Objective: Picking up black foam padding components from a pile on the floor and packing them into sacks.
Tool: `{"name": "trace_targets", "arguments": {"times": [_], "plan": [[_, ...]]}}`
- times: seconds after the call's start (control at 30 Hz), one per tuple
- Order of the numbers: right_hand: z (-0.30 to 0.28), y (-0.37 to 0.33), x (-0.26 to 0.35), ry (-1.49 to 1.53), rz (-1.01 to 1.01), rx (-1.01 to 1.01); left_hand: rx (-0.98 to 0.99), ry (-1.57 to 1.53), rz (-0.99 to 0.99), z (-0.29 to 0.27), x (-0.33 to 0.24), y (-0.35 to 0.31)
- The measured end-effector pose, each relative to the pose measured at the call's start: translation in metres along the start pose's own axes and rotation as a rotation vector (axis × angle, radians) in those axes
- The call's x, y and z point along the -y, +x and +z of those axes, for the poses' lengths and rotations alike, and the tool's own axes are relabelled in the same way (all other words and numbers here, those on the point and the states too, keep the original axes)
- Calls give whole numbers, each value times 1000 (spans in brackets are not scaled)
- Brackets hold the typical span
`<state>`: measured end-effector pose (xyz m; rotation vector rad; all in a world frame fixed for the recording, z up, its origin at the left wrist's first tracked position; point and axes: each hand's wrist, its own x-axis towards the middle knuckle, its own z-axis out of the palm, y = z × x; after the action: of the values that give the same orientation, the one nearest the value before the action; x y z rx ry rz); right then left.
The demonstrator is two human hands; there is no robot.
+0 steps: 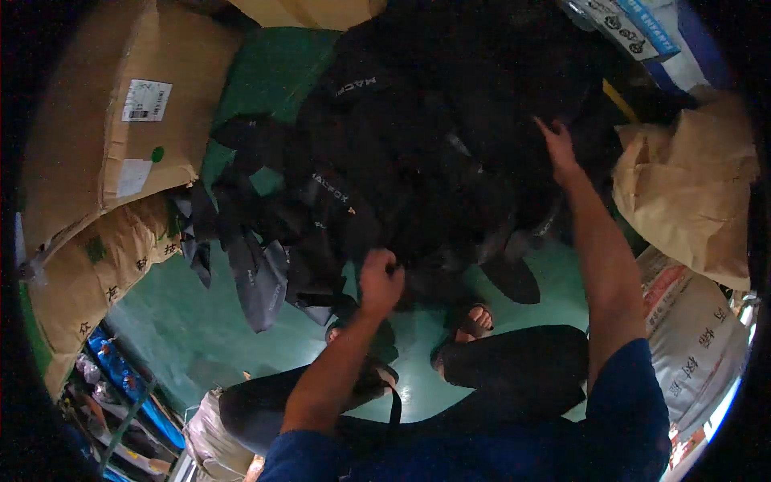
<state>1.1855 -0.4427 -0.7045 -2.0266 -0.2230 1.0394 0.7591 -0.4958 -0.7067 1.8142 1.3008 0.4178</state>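
A large heap of black, flexible pieces [418, 161], some with light lettering, covers the floor in front of me; their exact kind is hard to tell in the dark. My left hand [380, 281] is closed in a fist at the heap's near edge. Whatever it grips, if anything, is lost against the black. Dark grey, pointed pieces [261, 281] spread over the floor left of this hand. Farther out on the right, my right hand [558, 149] reaches over the heap with its fingers apart. No object shows in it.
A big cardboard box [88, 145] stands at the left on a stuffed brown sack [120, 269]. On the right, a brown paper bag [687, 185] rests above a white sack [699, 345]. Another box [309, 12] is at the back. My sandalled foot [474, 321] is near the heap.
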Motion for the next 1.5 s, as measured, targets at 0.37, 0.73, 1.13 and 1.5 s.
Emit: {"name": "trace_targets", "arguments": {"times": [0.37,0.73,1.13,1.5], "plan": [[-28,32,-28,163,370,388,-128,-634,-527,-52,-22,167],[-28,69,-104,367,360,529,187,-667,-621,40,-122,189],[44,-39,-39,525,424,737,189,-775,-629,40,-125,164],[50,-130,-18,501,552,598,24,-1111,-544,17,-139,112]]}}
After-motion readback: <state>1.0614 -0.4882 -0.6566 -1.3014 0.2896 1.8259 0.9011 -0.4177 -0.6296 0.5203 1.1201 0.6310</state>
